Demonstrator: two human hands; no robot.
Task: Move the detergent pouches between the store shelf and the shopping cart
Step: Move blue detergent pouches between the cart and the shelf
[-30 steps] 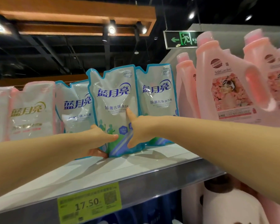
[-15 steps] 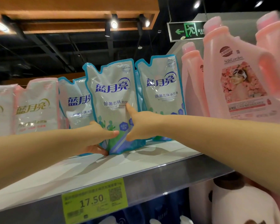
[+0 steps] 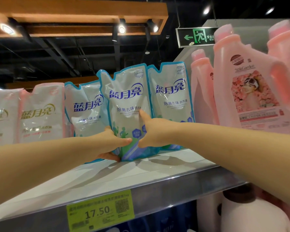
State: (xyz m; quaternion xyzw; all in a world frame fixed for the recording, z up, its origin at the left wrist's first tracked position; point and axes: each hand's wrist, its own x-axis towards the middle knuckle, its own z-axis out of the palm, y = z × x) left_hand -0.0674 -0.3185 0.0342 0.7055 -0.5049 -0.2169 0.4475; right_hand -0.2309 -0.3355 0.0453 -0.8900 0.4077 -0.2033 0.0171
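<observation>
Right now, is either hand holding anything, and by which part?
The middle blue-edged pouch, by its lower part: the left hand grips its lower left edge, the right hand its lower right, thumb on the front.

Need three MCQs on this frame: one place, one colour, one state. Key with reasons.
1. Where is the middle blue pouch?
A) on the shelf
B) in a cart
C) on the floor
2. What colour are the bottles to its right?
A) green
B) pink
C) black
3. How is the pouch held?
A) one hand only
B) untouched
C) both hands grip it
Key: 1 A, its base meets the shelf board. 2 B, bodies and caps are pink. 3 C, left hand and right hand clasp its lower part.
</observation>
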